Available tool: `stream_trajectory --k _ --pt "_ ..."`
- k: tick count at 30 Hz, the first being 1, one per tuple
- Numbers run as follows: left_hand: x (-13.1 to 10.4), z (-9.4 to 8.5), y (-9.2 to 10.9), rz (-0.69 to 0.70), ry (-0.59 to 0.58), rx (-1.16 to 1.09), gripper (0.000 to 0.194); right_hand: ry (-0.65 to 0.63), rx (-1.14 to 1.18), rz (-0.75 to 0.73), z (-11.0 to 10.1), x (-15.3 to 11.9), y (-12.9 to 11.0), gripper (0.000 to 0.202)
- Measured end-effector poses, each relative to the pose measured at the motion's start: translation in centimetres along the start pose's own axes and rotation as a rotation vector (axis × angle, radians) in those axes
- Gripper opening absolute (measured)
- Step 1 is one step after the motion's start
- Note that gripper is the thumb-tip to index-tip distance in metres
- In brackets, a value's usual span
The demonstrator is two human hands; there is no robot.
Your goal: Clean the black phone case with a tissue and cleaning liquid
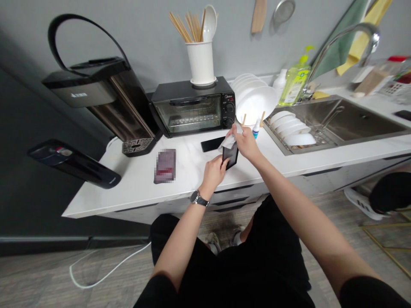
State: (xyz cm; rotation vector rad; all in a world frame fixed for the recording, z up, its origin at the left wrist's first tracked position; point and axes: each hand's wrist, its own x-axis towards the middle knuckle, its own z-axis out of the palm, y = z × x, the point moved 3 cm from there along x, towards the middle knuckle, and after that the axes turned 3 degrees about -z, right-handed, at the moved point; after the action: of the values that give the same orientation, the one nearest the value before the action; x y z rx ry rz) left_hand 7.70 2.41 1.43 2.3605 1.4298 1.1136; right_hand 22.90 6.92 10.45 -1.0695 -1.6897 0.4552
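Note:
My left hand [214, 173] grips the lower left edge of a dark phone-like device [231, 156], which is tilted up over the counter's front edge. At its top, my right hand [244, 140] pinches a white tissue or cloth [227, 142] that lies against the screen. Behind them, a second flat black device [212, 144] rests on the white counter [189, 171]. A small white and blue bottle [256, 128] stands just beyond my right hand. To the left lies a blurred-out purplish packet [165, 166].
A toaster oven [195, 112] carries a white utensil holder [201, 62]. Left are a black water dispenser [105, 98] and a dark upright appliance [75, 164]. Plates [257, 102], a green soap bottle [294, 83] and a sink [359, 117] with bowls [298, 140] are right.

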Motion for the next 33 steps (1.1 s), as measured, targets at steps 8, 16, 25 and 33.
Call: stream_trajectory --k 8,16,25,33 --pt "0.0 0.0 0.2 -0.059 -0.025 0.053 0.023 0.200 0.151 0.190 0.3 -0.6 2.0 0.069" --pt "-0.7 -2.3 -0.4 -0.149 0.125 -0.193 0.015 0.405 -0.147 0.311 -2.2 -5.5 6.6 0.056" --pt "-2.5 -2.9 -0.3 -0.136 0.118 -0.290 0.008 0.490 0.043 0.168 -3.0 -7.0 5.7 0.063" --pt "-2.5 -2.3 -0.5 -0.170 -0.016 -0.378 0.018 0.031 -0.398 -0.190 1.5 -10.5 2.3 0.037"
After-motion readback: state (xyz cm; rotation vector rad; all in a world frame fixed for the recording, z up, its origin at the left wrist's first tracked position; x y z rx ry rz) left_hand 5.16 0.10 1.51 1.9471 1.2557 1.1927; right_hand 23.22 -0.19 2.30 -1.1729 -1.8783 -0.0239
